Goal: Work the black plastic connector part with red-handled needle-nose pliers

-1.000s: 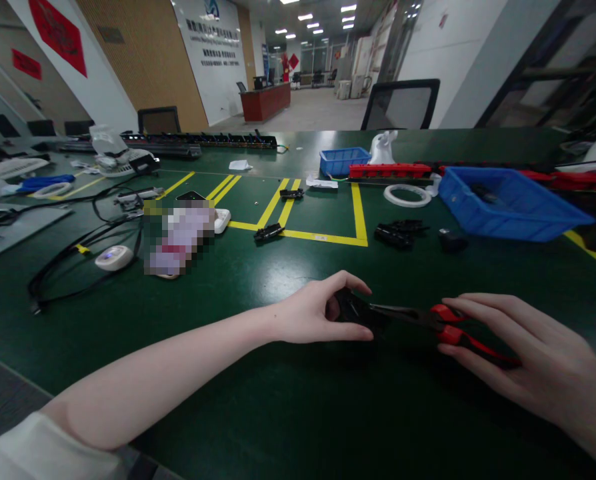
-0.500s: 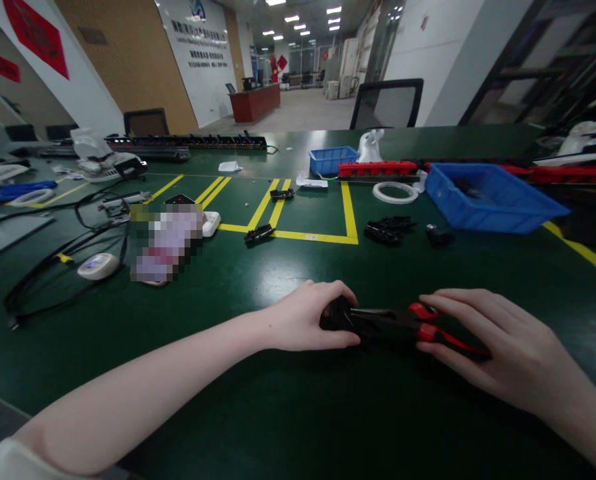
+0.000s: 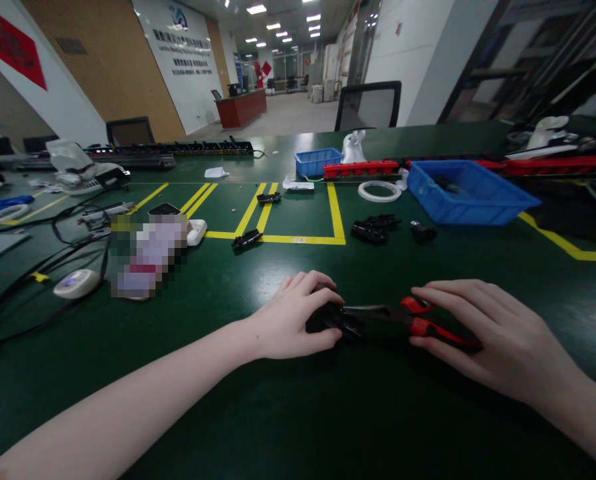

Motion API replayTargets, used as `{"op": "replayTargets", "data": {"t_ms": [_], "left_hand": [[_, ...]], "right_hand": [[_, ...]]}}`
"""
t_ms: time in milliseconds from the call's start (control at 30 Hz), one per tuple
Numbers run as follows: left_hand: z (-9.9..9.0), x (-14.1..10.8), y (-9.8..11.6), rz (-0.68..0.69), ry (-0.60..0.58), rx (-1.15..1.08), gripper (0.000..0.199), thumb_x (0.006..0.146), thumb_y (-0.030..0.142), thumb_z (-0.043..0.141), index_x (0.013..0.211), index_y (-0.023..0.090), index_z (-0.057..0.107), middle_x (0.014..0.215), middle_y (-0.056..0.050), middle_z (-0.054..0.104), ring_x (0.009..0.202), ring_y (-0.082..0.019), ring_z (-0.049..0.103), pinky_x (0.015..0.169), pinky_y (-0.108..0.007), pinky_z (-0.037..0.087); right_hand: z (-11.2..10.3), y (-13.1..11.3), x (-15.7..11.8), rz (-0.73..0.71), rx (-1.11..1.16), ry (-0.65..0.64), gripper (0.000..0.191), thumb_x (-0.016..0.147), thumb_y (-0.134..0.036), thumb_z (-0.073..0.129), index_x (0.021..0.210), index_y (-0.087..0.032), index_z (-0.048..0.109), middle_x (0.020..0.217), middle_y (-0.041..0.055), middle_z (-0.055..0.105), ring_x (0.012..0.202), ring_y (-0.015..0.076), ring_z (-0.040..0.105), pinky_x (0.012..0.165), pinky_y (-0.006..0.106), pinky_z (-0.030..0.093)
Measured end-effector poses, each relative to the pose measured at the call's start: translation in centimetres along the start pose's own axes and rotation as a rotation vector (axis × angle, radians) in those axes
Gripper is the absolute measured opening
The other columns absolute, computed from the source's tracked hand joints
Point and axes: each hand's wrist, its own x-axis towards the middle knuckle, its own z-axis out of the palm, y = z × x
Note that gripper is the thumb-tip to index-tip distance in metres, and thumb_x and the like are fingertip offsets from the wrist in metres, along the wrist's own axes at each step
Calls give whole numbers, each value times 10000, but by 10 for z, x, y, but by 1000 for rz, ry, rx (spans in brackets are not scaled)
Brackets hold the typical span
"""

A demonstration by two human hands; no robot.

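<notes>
My left hand (image 3: 295, 317) is curled around a black part (image 3: 345, 325) low over the green table (image 3: 258, 413); its fingers cover much of the part, so its kind does not show. From the right, my right hand (image 3: 498, 340) grips needle-nose pliers (image 3: 423, 319) by their red and black handles, which are spread a little. The jaws point left and reach the black part at my left fingertips. Whether they pinch it I cannot tell. Farther back lie black parts (image 3: 371, 231) in a small group, with a short black piece (image 3: 423, 231) to their right.
A blue bin (image 3: 473, 200) stands back right, a smaller blue basket (image 3: 318, 160) behind. A white tape ring (image 3: 379, 191) lies between. Single black parts rest by yellow tape lines (image 3: 303, 240). At left are a blurred-out phone (image 3: 153, 257), a white device (image 3: 77, 284) and black cables (image 3: 8, 307).
The whole view has shifted, so the table things sit farther left. Both hands keep their holds, and the pliers still reach the black part. My left fingers look slightly more spread.
</notes>
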Motion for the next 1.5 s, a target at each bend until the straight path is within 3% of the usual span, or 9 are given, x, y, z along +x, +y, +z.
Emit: {"op": "replayTargets", "data": {"t_ms": [233, 467, 667, 800, 900, 1033, 1267, 1500], "left_hand": [[-6, -2, 10, -39, 50, -40, 584, 877, 292, 591, 1421, 189, 405, 1437, -102, 451, 1304, -268, 451, 1081, -447, 387], [11, -3, 17, -93, 107, 103, 931, 785, 637, 687, 1497, 182, 298, 1492, -151, 407, 1340, -347, 406, 1088, -525, 356], [13, -2, 16, -71, 46, 58, 754, 878, 423, 633, 1504, 202, 276, 1444, -125, 463, 1302, -313, 446, 1054, -503, 404], [9, -2, 17, -38, 24, -7, 760, 848, 318, 637, 1508, 230, 270, 1480, -119, 427, 1349, -310, 418, 1102, -508, 371], [12, -2, 14, -47, 44, 0, 812, 826, 392, 686, 1507, 220, 278, 1497, -133, 396, 1364, -333, 399, 1115, -523, 356], [14, -1, 11, -75, 55, 20, 748, 858, 482, 673, 1471, 194, 354, 1404, -133, 475, 1284, -323, 457, 1067, -505, 400], [5, 0, 10, -68, 14, -161, 649, 827, 458, 714, 1382, 191, 509, 1255, -107, 581, 1152, -290, 525, 986, -456, 462], [0, 0, 7, -16, -81, -232, 668, 806, 435, 742, 1404, 247, 513, 1284, -84, 566, 1168, -292, 518, 1014, -466, 446]], "right_hand": [[0, 0, -1, -11, -30, 5, 429, 889, -403, 623, 1285, -257, 546, 1099, 107, 675, 964, 299, 668, 753, 467, 563], [6, 0, -4, -32, -75, 22, 465, 895, -421, 617, 1306, -225, 528, 1121, 121, 667, 981, 288, 647, 774, 447, 550], [4, -2, 0, -58, -106, -6, 448, 911, -424, 591, 1296, -202, 532, 1107, 136, 666, 984, 300, 651, 760, 453, 549], [3, -1, -1, -27, -88, -7, 461, 906, -417, 596, 1321, -229, 528, 1133, 131, 666, 1006, 316, 649, 781, 475, 544], [3, 0, -1, -13, -77, -12, 461, 894, -407, 612, 1314, -233, 537, 1131, 131, 671, 997, 319, 653, 776, 475, 544], [3, 1, -3, -13, -85, -28, 457, 902, -425, 598, 1306, -221, 535, 1130, 134, 668, 991, 304, 651, 769, 460, 549], [3, 0, -9, 101, 98, -54, 453, 883, -401, 624, 1306, -262, 541, 1133, 94, 671, 961, 261, 672, 783, 425, 572], [3, -3, -8, 120, 138, -80, 440, 879, -411, 630, 1289, -271, 554, 1113, 94, 672, 950, 264, 677, 775, 423, 580]]}}
